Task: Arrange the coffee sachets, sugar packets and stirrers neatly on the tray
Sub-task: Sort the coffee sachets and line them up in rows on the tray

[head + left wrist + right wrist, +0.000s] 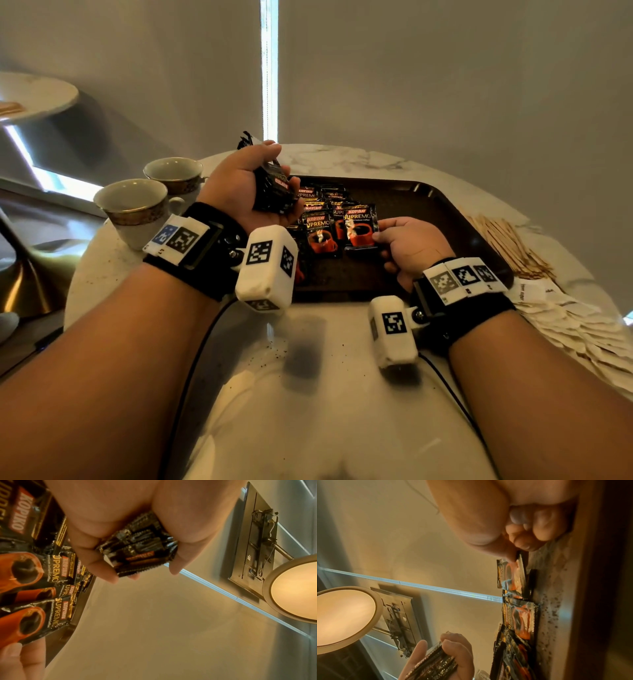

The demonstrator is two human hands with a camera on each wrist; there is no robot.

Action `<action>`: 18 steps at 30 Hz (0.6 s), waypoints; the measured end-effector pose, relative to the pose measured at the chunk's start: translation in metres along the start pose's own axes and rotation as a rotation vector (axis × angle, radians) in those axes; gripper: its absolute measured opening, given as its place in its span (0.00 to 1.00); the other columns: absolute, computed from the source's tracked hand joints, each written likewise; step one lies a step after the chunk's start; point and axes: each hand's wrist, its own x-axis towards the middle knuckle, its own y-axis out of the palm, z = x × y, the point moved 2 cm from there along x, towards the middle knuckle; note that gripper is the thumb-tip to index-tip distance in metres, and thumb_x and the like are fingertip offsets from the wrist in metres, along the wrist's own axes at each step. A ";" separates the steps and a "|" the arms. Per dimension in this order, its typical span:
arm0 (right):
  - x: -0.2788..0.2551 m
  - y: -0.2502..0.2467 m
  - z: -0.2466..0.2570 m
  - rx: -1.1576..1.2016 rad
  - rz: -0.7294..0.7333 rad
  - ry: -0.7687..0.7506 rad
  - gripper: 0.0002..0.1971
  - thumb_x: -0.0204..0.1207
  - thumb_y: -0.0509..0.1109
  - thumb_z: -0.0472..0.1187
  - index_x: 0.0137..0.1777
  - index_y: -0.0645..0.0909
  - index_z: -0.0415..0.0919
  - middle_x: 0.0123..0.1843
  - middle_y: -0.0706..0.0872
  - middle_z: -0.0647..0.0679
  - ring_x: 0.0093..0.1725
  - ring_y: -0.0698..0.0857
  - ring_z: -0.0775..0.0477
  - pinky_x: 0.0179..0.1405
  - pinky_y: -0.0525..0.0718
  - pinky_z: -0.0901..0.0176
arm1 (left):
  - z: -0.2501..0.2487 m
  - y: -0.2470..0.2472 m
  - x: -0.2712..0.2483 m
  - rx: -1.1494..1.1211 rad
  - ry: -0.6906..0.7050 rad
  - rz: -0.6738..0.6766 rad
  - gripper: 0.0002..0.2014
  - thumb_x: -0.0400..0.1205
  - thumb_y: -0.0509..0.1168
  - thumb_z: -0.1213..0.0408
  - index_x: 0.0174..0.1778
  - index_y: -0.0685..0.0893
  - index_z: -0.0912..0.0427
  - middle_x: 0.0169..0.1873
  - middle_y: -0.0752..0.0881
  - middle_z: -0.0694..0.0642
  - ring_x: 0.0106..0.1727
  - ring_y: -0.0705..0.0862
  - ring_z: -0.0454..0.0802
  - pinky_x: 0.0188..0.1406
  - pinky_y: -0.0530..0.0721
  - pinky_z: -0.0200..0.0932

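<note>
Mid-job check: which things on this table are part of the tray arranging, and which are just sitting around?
Part of the job:
tray
coffee sachets on tray
sachet stack in left hand
sachet pinched by right hand
stirrers
sugar packets

Just lying about:
two teacups
side table

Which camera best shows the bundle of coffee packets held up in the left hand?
The left wrist view: the bundle fills the centre, gripped by the left hand. The head view shows it smaller; the right wrist view catches only its edge.
</note>
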 end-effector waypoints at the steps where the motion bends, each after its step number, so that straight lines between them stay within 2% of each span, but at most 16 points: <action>1: 0.000 0.000 0.001 -0.011 0.001 0.006 0.12 0.82 0.66 0.30 0.62 0.83 0.38 0.51 0.87 0.40 0.30 0.76 0.53 0.20 0.71 0.63 | 0.000 -0.001 0.000 -0.003 0.001 -0.003 0.14 0.83 0.67 0.60 0.62 0.76 0.50 0.44 0.82 0.55 0.40 0.85 0.52 0.40 0.86 0.53; 7: 0.003 0.001 0.003 -0.083 0.017 0.043 0.14 0.82 0.67 0.31 0.65 0.82 0.42 0.58 0.87 0.38 0.33 0.78 0.50 0.24 0.74 0.60 | 0.001 0.001 -0.001 0.002 -0.017 0.004 0.16 0.83 0.68 0.60 0.66 0.75 0.51 0.42 0.82 0.55 0.38 0.85 0.51 0.41 0.86 0.51; 10: 0.003 0.000 0.003 -0.094 0.047 0.049 0.14 0.83 0.67 0.32 0.66 0.82 0.40 0.53 0.86 0.38 0.30 0.77 0.51 0.23 0.74 0.61 | 0.001 0.001 -0.001 0.003 -0.035 0.014 0.21 0.82 0.69 0.58 0.69 0.74 0.54 0.43 0.82 0.55 0.37 0.86 0.51 0.41 0.86 0.51; 15: 0.002 0.001 0.003 -0.070 0.064 0.029 0.13 0.83 0.65 0.30 0.66 0.82 0.38 0.48 0.85 0.42 0.30 0.77 0.53 0.17 0.72 0.64 | 0.003 0.004 -0.002 0.015 -0.049 0.010 0.19 0.81 0.70 0.57 0.65 0.75 0.58 0.42 0.82 0.54 0.39 0.85 0.50 0.40 0.86 0.51; 18: 0.001 0.001 0.003 -0.097 0.062 0.039 0.13 0.83 0.67 0.31 0.65 0.83 0.39 0.49 0.86 0.39 0.30 0.78 0.50 0.22 0.74 0.60 | 0.003 0.004 -0.003 0.012 -0.051 0.009 0.19 0.82 0.70 0.57 0.65 0.76 0.57 0.43 0.82 0.54 0.39 0.85 0.50 0.40 0.86 0.50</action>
